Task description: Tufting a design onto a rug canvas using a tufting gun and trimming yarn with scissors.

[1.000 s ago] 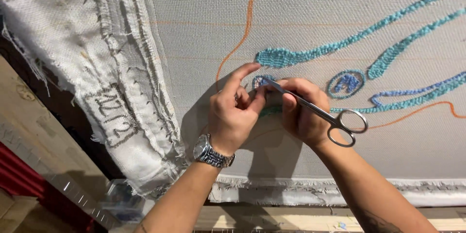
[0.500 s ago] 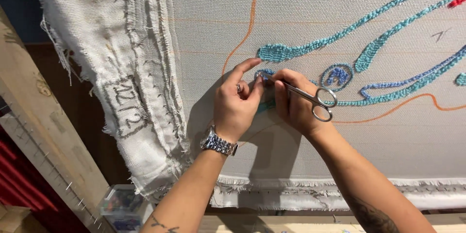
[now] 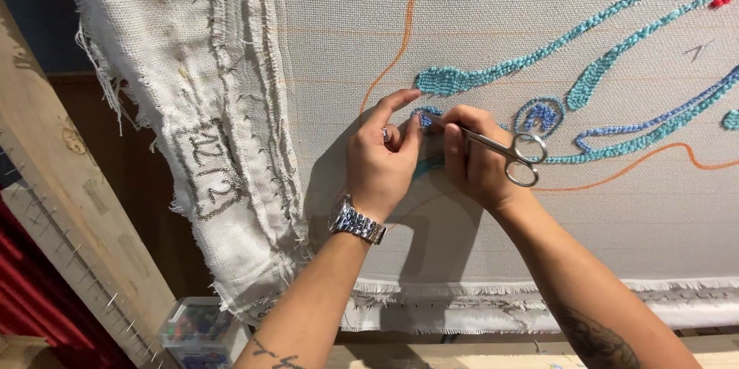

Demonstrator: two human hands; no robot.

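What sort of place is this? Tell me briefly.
Probably a rug-tufting or textile workshop. A backing cloth with teal yarn lines is stretched on a wooden frame studded with nails. The right hand holds scissors against it, beside the left hand.

Left arm: rises from the bottom edge of the view, forearm bare, a tattoo near the elbow, a metal watch on the wrist.
Left hand [image 3: 379, 161]: back toward the camera, index finger stretched up and to the right, the other fingers [image 3: 412, 136] curled in with their tips pinched together.
Right arm: comes up from the lower right corner, tattooed on the forearm.
Right hand [image 3: 476, 155]: just beside the left one, knuckles touching it, fingers closed around scissors [image 3: 500, 146].
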